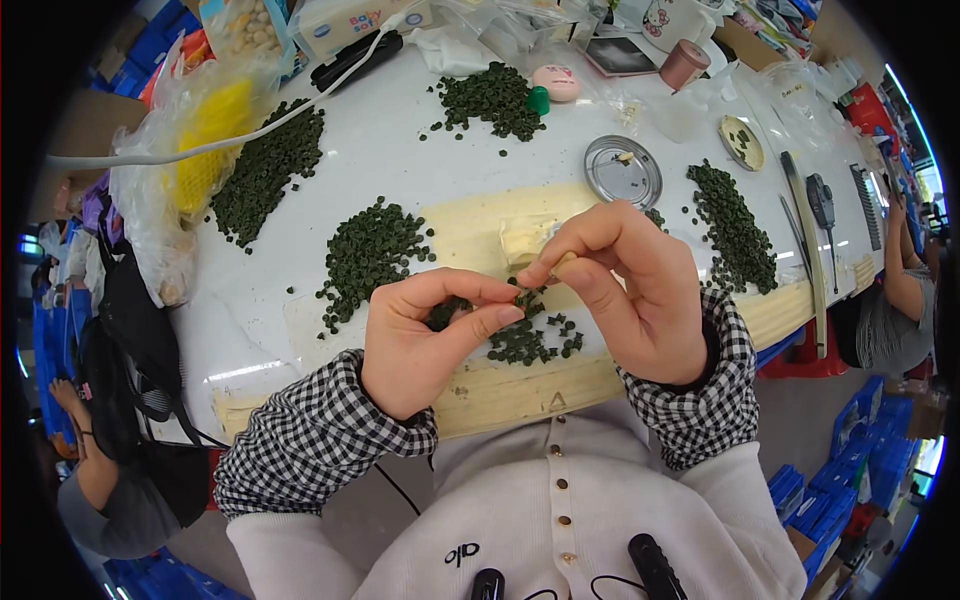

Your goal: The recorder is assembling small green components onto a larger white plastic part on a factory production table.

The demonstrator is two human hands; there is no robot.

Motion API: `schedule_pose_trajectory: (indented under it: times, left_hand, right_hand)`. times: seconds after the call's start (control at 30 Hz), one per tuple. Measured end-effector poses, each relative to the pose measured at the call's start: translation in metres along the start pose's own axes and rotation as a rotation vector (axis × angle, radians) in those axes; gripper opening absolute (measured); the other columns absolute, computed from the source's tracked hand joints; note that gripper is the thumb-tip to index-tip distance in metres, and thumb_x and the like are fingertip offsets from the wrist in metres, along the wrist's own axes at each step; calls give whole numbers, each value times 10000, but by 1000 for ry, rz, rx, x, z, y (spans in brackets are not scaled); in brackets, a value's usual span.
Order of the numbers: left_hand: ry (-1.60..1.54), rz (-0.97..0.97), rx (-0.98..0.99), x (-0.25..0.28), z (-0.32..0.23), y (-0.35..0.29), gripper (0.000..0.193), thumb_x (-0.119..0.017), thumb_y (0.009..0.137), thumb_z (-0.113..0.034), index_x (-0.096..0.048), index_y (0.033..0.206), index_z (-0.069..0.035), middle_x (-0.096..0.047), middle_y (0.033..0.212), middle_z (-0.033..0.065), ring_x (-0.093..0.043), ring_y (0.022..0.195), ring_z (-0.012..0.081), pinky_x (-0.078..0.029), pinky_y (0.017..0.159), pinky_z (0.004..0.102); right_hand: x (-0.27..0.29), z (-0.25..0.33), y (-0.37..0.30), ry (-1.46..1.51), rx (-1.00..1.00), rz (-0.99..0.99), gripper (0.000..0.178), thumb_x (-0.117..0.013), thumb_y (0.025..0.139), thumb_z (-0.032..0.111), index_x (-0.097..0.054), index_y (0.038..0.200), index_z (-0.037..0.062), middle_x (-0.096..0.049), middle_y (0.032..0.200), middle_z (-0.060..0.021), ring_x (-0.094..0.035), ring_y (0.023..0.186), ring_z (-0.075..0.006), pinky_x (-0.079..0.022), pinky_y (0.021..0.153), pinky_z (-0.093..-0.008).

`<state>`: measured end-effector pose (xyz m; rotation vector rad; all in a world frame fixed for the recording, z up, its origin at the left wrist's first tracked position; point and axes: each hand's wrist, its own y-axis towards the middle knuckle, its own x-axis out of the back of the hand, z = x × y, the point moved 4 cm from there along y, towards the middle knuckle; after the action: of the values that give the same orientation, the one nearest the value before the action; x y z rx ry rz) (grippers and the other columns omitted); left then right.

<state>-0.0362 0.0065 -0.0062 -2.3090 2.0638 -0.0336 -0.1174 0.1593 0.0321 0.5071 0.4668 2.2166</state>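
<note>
Both my hands are raised over the near edge of the table, fingertips almost meeting. My left hand (pixel 425 335) pinches thumb and forefinger together; a small dark green part shows at its fingertips, much of it hidden. With thumb and forefinger bent together, my right hand (pixel 635 290) holds a tiny pale yellowish piece (pixel 565 260), whose kind I cannot make out. Beneath them lies a loose scatter of small dark green plastic-looking parts (pixel 525 345). A larger heap of the same parts (pixel 372 250) spreads beyond my left hand. Behind my right fingers sits a pale yellow block (pixel 522 238).
More green heaps lie at far left (pixel 268 170), far middle (pixel 490 100) and right (pixel 735 225). A round metal dish (pixel 622 190) stands beyond my right hand. Tweezers (pixel 797 232) and a screwdriver (pixel 822 205) lie at right. A white cable (pixel 250 135) crosses the far left.
</note>
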Motion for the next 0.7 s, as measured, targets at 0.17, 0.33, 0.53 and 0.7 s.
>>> schedule_pose_trajectory:
  times: [0.17, 0.33, 0.53, 0.7]
  left_hand:
    - [3, -9, 11, 0, 0, -1, 128, -707, 791, -34, -676, 910, 3, -659, 796, 14, -535, 698, 31, -428, 631, 182]
    - [-7, -11, 6, 1, 1, -1, 128, -706, 791, -30, -675, 910, 5, -660, 798, 14, -535, 699, 30, -428, 633, 181]
    - [-3, -10, 5, 0, -1, 0, 130, -705, 789, -26, -675, 912, 5, -659, 798, 15, -530, 693, 26, -424, 630, 178]
    - [26, -13, 9, 1, 2, 0, 129, -706, 785, -23, -678, 908, 3, -651, 781, 5, -506, 662, 19, -408, 607, 171]
  right_hand:
    - [-1, 0, 1, -56, 8, 38, 69, -577, 875, 27, -553, 902, -32, -592, 805, -92, -607, 664, -174, -505, 627, -252]
    - [-1, 1, 2, -81, 16, 53, 67, -580, 873, 29, -555, 893, -31, -593, 806, -93, -608, 663, -177, -499, 619, -250]
    - [0, 1, 1, -69, 4, 47, 65, -572, 882, 30, -558, 883, -34, -597, 808, -85, -619, 687, -164, -501, 636, -234]
    - [11, 0, 1, 7, -84, -205, 81, -556, 898, 38, -558, 893, -44, -604, 807, -81, -626, 721, -136, -503, 682, -220]
